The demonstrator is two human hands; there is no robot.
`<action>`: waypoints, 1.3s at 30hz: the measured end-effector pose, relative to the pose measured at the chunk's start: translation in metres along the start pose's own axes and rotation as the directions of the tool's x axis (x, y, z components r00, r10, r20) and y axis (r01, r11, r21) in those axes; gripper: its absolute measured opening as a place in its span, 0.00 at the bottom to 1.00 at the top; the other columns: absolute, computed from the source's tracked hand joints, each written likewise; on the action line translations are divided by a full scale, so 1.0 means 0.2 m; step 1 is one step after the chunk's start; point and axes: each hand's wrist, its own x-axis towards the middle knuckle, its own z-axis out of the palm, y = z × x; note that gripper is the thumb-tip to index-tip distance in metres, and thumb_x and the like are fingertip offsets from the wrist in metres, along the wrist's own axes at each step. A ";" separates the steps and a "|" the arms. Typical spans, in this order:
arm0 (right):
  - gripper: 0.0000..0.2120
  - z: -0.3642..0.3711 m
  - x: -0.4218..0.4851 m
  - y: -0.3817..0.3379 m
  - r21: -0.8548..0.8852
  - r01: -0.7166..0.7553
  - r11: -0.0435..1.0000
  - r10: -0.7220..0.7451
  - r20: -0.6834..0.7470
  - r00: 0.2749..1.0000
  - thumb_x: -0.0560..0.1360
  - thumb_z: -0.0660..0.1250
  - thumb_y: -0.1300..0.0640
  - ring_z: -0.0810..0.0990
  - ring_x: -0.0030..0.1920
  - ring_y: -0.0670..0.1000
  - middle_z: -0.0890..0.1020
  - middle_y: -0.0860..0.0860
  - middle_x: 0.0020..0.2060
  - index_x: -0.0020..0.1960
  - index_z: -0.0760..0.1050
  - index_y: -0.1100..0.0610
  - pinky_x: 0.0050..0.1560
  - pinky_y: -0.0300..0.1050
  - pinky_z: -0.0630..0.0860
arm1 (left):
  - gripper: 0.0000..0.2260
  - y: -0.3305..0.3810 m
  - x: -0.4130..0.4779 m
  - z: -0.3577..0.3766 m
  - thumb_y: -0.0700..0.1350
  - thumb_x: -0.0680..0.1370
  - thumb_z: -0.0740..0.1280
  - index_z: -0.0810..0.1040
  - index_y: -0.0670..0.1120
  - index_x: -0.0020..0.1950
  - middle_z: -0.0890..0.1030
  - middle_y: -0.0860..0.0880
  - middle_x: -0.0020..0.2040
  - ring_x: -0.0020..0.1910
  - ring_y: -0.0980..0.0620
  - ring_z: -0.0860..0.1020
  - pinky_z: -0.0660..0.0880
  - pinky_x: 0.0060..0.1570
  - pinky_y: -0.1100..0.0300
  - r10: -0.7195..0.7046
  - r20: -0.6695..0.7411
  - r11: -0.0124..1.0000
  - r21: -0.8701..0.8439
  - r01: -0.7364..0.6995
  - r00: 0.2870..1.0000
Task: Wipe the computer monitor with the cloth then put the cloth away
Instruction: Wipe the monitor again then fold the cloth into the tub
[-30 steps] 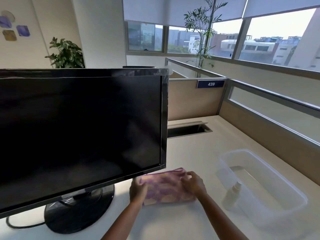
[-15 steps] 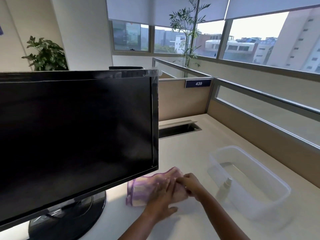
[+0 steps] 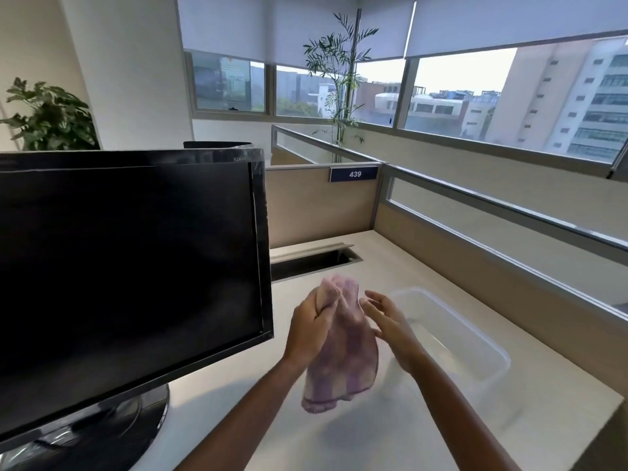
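Observation:
A black computer monitor [image 3: 129,266] with a dark screen stands at the left on a round black base [image 3: 102,433]. My left hand [image 3: 311,326] grips the bunched top of a pink and purple checked cloth [image 3: 343,365], which hangs down above the desk, right of the monitor's lower right corner. My right hand [image 3: 387,317] hovers beside the cloth with fingers spread and relaxed, holding nothing.
A clear plastic bin [image 3: 475,348] sits on the pale desk [image 3: 373,436] right of my hands. A rectangular cable slot [image 3: 312,261] opens behind the cloth. Partition walls [image 3: 475,266] with a "439" sign [image 3: 353,174] bound the desk at back and right.
The cloth lay folded on the desk under both hands; my left hand has lifted it so it hangs, and my right hand has come off it. The view shifted right.

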 end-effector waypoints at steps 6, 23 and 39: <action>0.27 -0.21 0.01 -0.03 0.172 -0.065 0.983 0.024 0.228 0.973 0.71 0.58 0.40 0.81 0.54 0.52 0.81 0.55 0.56 0.63 0.73 0.56 0.47 0.41 0.80 | 0.07 0.23 0.13 0.16 0.44 0.78 0.63 0.78 0.44 0.53 0.80 0.46 0.47 0.48 0.52 0.77 0.72 0.49 0.62 -0.146 -0.039 0.933 -0.338 0.124 0.989; 0.22 -1.01 0.21 0.18 -0.336 0.064 0.940 -0.034 0.094 0.995 0.77 0.62 0.61 0.77 0.52 0.53 0.75 0.54 0.59 0.68 0.64 0.48 0.49 0.45 0.77 | 0.16 0.18 0.34 0.89 0.32 0.74 0.63 0.68 0.41 0.61 0.74 0.42 0.53 0.50 0.47 0.72 0.72 0.39 0.58 -0.485 -0.016 0.853 -0.230 0.469 0.874; 0.25 -0.95 0.32 0.52 -0.800 0.155 0.579 0.073 0.240 0.968 0.78 0.56 0.61 0.76 0.58 0.60 0.75 0.62 0.59 0.73 0.56 0.53 0.54 0.47 0.71 | 0.13 -0.14 0.42 1.14 0.38 0.72 0.66 0.69 0.51 0.32 0.80 0.44 0.55 0.55 0.46 0.77 0.68 0.44 0.62 -0.468 0.015 0.741 0.552 0.383 0.883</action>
